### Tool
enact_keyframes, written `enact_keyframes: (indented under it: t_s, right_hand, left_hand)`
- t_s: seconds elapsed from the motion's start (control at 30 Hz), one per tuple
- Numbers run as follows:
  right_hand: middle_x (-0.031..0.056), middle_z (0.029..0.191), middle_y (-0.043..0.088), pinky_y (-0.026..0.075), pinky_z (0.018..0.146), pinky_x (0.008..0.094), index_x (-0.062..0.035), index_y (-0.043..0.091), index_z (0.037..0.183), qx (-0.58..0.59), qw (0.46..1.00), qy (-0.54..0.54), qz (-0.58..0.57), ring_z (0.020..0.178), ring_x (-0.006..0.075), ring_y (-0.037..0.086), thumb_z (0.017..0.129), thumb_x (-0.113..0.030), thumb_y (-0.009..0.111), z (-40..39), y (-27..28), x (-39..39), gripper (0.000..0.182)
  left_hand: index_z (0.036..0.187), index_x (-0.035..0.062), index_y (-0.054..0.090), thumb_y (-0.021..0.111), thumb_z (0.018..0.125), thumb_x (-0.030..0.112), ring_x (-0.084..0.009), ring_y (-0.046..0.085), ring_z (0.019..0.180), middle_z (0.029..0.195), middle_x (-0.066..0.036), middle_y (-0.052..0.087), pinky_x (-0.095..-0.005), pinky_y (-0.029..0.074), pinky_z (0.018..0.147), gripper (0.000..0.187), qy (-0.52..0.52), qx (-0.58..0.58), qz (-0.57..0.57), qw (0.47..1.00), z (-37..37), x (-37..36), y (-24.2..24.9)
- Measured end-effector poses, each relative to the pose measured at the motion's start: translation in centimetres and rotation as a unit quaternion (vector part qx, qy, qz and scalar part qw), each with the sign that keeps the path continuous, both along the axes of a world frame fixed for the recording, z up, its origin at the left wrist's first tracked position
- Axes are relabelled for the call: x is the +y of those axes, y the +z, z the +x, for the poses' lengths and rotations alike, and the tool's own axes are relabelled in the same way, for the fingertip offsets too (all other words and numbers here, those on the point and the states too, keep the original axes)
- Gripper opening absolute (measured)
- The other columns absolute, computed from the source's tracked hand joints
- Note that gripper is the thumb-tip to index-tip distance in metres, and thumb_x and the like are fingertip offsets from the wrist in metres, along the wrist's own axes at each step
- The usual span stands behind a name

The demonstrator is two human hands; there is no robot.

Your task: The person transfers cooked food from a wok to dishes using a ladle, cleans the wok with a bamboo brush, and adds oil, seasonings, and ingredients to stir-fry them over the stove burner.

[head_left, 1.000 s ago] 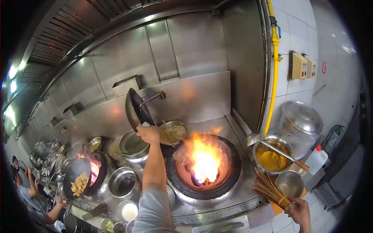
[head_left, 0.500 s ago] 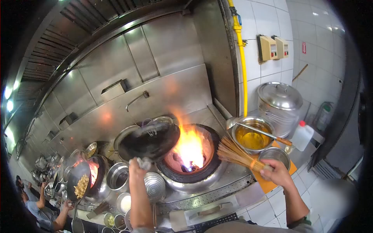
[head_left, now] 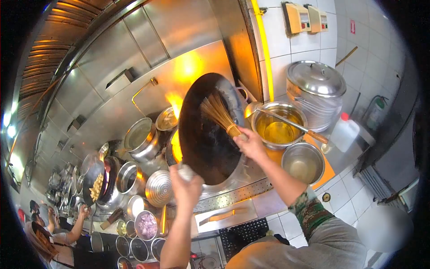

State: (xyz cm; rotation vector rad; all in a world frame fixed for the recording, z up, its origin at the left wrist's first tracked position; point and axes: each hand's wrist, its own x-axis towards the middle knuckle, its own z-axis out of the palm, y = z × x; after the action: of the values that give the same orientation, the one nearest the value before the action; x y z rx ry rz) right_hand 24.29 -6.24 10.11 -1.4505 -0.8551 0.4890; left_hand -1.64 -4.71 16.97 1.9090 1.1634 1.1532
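My left hand (head_left: 186, 181) is closed round a pale cloth (head_left: 185, 172) at the near rim of a large black wok (head_left: 208, 152), which is tilted up steeply over the burner. Flames (head_left: 176, 142) show along the wok's left side. My right hand (head_left: 251, 144) grips the bound end of a bamboo brush (head_left: 220, 115), whose bristles lie against or just over the wok's inner face. Right of the wok stands a bowl of yellow oil (head_left: 280, 130) with a ladle (head_left: 293, 123) across it. Below it is a metal bowl of cloudy liquid (head_left: 303, 163).
A lidded pot (head_left: 316, 83) and a white jug (head_left: 346, 134) stand at the right. A perforated strainer (head_left: 159, 188), a pot (head_left: 139, 136) and a bowl of purple pieces (head_left: 146, 225) are on the left. Farther left, co-workers (head_left: 53, 242) stand near a wok with food (head_left: 96, 186).
The wok has moved right and tipped up steeply, covering much of the flame. My right hand has brought the brush left to the wok's inside. The camera view has shifted.
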Motion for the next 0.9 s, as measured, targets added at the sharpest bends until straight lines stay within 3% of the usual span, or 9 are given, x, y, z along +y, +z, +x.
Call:
enact_keyframes:
  t_s: [0.07, 0.2, 0.27, 0.4, 0.7, 0.77, 0.83, 0.87, 0.9]
  right_hand:
    - [0.0035, 0.074, 0.064, 0.047, 0.049, 0.0261, -0.0083, 0.058, 0.125, 0.062, 0.995, 0.077, 0.028, 0.053, 0.0086, 0.056, 0.081, -0.023, 0.072, -2.2, -0.6, -0.7, 0.048]
    - [0.0056, 0.078, 0.066, 0.051, 0.055, 0.0288, -0.0167, 0.058, 0.126, -0.038, 0.905, 0.361, -0.224, 0.059, 0.012, 0.06, 0.081, -0.03, 0.071, 1.5, 0.6, -4.6, 0.049]
    - [0.0134, 0.082, 0.068, 0.053, 0.062, 0.0374, -0.0194, 0.062, 0.12, -0.387, 0.85, 0.3, -0.193, 0.066, 0.0233, 0.066, 0.082, -0.033, 0.066, 7.9, -1.5, -2.6, 0.04]
    - [0.019, 0.086, 0.066, 0.052, 0.075, 0.0466, -0.0176, 0.06, 0.117, -0.525, 0.803, -0.094, -0.267, 0.087, 0.0356, 0.064, 0.083, -0.026, 0.06, 7.3, 6.1, 4.0, 0.035]
    - [0.0202, 0.093, 0.064, 0.052, 0.075, 0.0482, -0.0203, 0.052, 0.127, -0.433, 0.865, -0.079, -0.241, 0.086, 0.0374, 0.064, 0.084, -0.03, 0.058, -2.9, -1.3, 15.7, 0.044]
    - [0.0195, 0.095, 0.067, 0.052, 0.08, 0.046, -0.0136, 0.063, 0.114, -0.44, 0.832, 0.094, -0.323, 0.089, 0.0375, 0.065, 0.083, -0.029, 0.058, -6.0, -4.8, 14.9, 0.035]
    - [0.019, 0.094, 0.068, 0.054, 0.072, 0.0427, -0.0183, 0.059, 0.124, -0.472, 0.839, 0.251, -0.098, 0.085, 0.0318, 0.067, 0.076, -0.033, 0.07, -6.0, -6.7, 12.7, 0.051]
    - [0.0105, 0.089, 0.07, 0.055, 0.061, 0.037, -0.0235, 0.056, 0.128, -0.219, 0.85, 0.349, -0.329, 0.067, 0.0245, 0.067, 0.075, -0.037, 0.073, -5.8, -2.2, 10.9, 0.057]
    - [0.0084, 0.09, 0.069, 0.054, 0.054, 0.0324, -0.0273, 0.058, 0.126, -0.203, 0.833, 0.373, -0.355, 0.066, 0.0162, 0.066, 0.075, -0.034, 0.075, -3.2, -0.6, 10.6, 0.054]
  left_hand:
    - [0.116, -0.0024, 0.041, 0.06, 0.067, 0.0, -0.0243, 0.053, 0.093, 0.096, -0.017, 0.053, -0.0374, 0.043, 0.086, 0.053, 0.064, 0.079, 0.101, 0.99, 1.3, -0.9, -0.5]
    - [0.117, -0.0006, 0.039, 0.052, 0.077, -0.001, -0.017, 0.058, 0.073, 0.093, -0.012, 0.055, -0.0282, 0.049, 0.058, 0.043, 0.032, -0.165, -0.139, 0.976, -2.6, 1.2, -4.0]
    - [0.118, -0.0001, 0.038, 0.052, 0.078, 0.001, -0.0208, 0.06, 0.076, 0.095, -0.013, 0.056, -0.032, 0.053, 0.063, 0.042, -0.015, -0.254, -0.243, 0.936, -5.1, 2.1, -6.6]
    - [0.106, 0.0034, 0.048, 0.048, 0.082, 0.004, -0.026, 0.064, 0.074, 0.087, -0.013, 0.06, -0.0416, 0.057, 0.063, 0.024, 0.089, -0.369, -0.355, 0.855, -3.6, 3.2, -12.8]
    - [0.123, -0.0074, 0.035, 0.052, 0.081, 0.006, -0.0285, 0.06, 0.092, 0.109, -0.019, 0.052, -0.045, 0.054, 0.071, 0.048, 0.048, -0.456, -0.442, 0.771, 1.4, 5.3, -12.8]
    - [0.123, -0.0076, 0.035, 0.052, 0.08, 0.006, -0.0286, 0.06, 0.092, 0.109, -0.019, 0.052, -0.0446, 0.054, 0.071, 0.048, 0.055, -0.457, -0.453, 0.763, 1.7, 5.5, -12.7]
    - [0.121, -0.0058, 0.038, 0.056, 0.084, 0.01, -0.0278, 0.06, 0.093, 0.108, -0.019, 0.053, -0.0437, 0.054, 0.072, 0.044, 0.057, -0.442, -0.475, 0.759, 1.2, 5.6, -13.5]
    - [0.121, -0.0058, 0.038, 0.056, 0.084, 0.01, -0.0278, 0.06, 0.093, 0.108, -0.019, 0.053, -0.0437, 0.054, 0.072, 0.044, 0.059, -0.448, -0.472, 0.757, 0.7, 5.7, -12.9]
    - [0.12, -0.004, 0.041, 0.059, 0.086, 0.014, -0.027, 0.061, 0.093, 0.108, -0.018, 0.055, -0.0433, 0.054, 0.072, 0.043, 0.038, -0.447, -0.493, 0.746, 0.1, 4.8, -11.7]
